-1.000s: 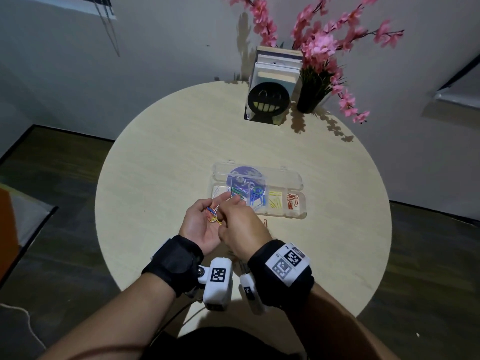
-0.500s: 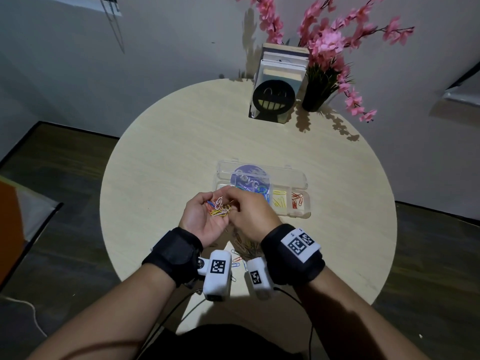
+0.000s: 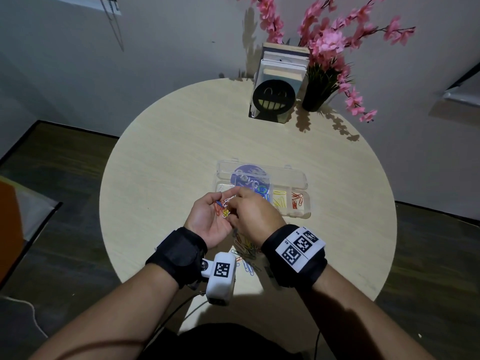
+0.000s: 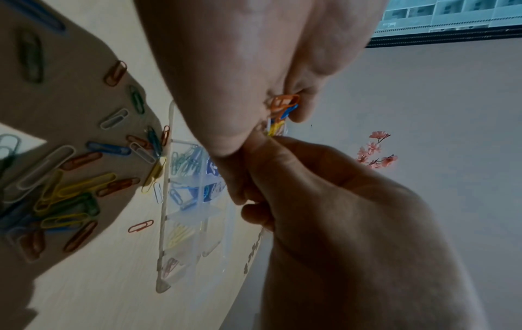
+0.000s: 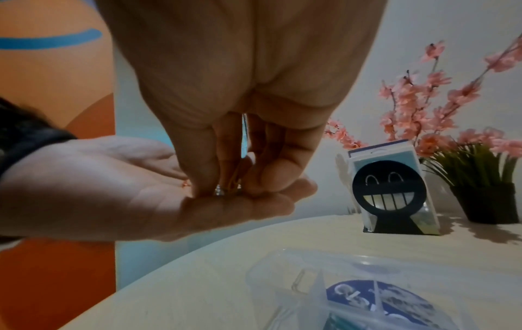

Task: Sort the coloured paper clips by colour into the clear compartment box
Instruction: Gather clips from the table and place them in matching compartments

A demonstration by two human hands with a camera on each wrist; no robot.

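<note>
Picking a white paper clip (image 3: pixel 230 199) with right hand (image 3: pixel 255 215) from mixed handful cupped in left hand (image 3: pixel 210 219); next, needs dropping into compartment box (image 3: pixel 301 178), white section.

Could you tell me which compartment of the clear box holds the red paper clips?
The rightmost compartment of the box, at the end farthest from the left hand. Its neighbour holds yellow clips instead.

"R5" on right wristband tag (image 3: pixel 300 245), box sticker lettering unreadable
</note>
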